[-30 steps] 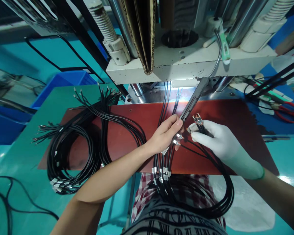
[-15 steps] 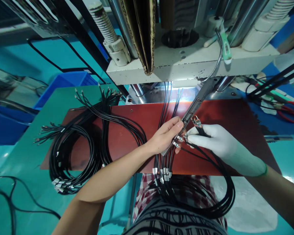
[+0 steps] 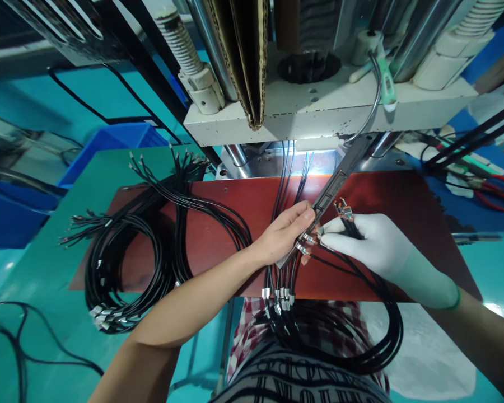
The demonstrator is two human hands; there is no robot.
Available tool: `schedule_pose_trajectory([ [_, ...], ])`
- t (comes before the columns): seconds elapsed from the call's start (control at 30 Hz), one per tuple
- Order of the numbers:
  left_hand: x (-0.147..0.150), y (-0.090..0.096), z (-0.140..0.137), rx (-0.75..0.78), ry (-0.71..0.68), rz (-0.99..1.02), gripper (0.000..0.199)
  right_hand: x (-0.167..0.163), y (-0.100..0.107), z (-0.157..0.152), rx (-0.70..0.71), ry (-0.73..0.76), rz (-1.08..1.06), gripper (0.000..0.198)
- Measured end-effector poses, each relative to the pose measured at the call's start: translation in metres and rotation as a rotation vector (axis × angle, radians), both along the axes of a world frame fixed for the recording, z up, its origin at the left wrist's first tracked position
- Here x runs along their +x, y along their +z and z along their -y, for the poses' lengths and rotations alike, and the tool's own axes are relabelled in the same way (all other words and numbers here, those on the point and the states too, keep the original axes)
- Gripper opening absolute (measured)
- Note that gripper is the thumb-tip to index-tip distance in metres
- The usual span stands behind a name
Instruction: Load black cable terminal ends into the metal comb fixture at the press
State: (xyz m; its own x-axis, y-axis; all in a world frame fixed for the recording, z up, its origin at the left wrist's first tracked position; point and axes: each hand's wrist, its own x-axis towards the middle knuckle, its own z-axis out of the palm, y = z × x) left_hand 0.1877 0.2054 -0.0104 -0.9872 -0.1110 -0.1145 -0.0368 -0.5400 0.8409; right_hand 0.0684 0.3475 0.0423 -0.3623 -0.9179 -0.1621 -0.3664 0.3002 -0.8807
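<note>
head cam | worn high, looks forward and down | close over red board (image 3: pixel 235 207) (machine base (image 3: pixel 319 115) fills the top)

The scene is evenly and fairly brightly lit; the strongest light is a cool white glow under the cream metal press block (image 3: pixel 327 115), which washes out the grey steel plate (image 3: pixel 260 159) behind the dark red rectangular work board (image 3: pixel 386 190); a small white glare sits on the teal painted table (image 3: pixel 493 308) at the right edge; shadows are soft, a faint one lying beside the white-gloved right hand (image 3: pixel 373 246); the wide lens bends straight lines at the borders; the centre is sharp, while the corners and the near striped clothing (image 3: pixel 294 380) look soft.
</note>
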Motion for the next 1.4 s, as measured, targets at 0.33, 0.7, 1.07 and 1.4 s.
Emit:
schedule_pose_trajectory([
  [0.33,-0.001,-0.004,0.002,-0.009,-0.024,-0.044,0.037,0.005,-0.005,-0.005,-0.047,-0.064,-0.159,0.013],
  [0.7,0.0,-0.004,0.001,0.021,-0.015,-0.011,0.038,0.005,-0.006,0.0,-0.056,0.024,-0.534,0.034],
  [1.07,0.002,-0.001,0.001,-0.233,-0.041,0.02,0.04,-0.01,-0.009,0.01,0.117,0.109,-0.017,0.031],
  [1.4,0.005,0.003,-0.001,-0.52,0.101,0.046,0.037,0.002,-0.013,0.004,-0.059,-0.125,-0.037,0.022],
])
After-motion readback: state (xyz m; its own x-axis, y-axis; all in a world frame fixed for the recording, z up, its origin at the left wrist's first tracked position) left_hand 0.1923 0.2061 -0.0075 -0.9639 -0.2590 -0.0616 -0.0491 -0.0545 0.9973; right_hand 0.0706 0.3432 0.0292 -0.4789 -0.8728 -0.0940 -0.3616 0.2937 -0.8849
